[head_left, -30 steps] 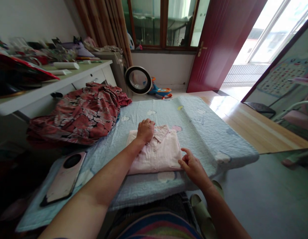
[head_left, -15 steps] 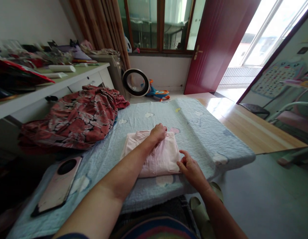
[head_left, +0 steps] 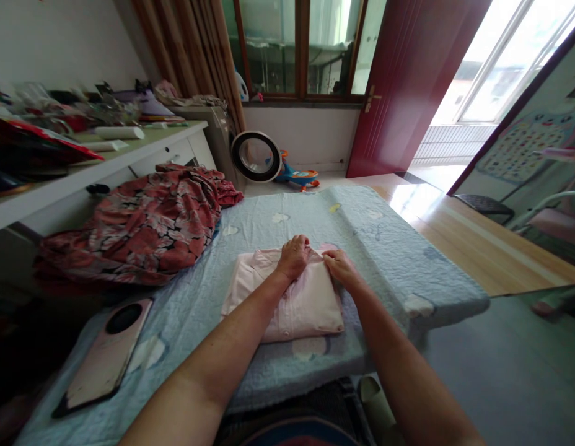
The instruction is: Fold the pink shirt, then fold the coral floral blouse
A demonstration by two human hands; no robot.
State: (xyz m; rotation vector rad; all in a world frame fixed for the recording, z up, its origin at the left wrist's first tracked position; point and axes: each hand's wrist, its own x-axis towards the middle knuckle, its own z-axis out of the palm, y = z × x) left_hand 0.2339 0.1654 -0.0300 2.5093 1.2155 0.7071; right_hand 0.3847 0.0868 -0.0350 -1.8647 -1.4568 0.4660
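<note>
A folded pale pink shirt (head_left: pixel 297 306) lies in the middle of a light blue quilted cover (head_left: pixel 380 248). My left hand (head_left: pixel 293 257) rests knuckles-up on the shirt's far edge, near the collar, fingers curled and pressing down. My right hand (head_left: pixel 339 267) lies at the shirt's far right corner, its fingertips pinching the fabric edge beside the left hand. Both forearms reach across the shirt and hide part of it.
A crumpled red floral garment (head_left: pixel 143 223) lies at the left of the cover. A pink phone (head_left: pixel 108 353) lies face down at the near left. A cluttered white desk (head_left: pixel 96 161) stands on the left. Beyond are a round fan (head_left: pixel 256 156), a toy and a dark red door (head_left: pixel 408 80).
My right hand has moved from the shirt's near right edge up to its far right corner. My left hand shifted right along the collar edge, then stayed there.
</note>
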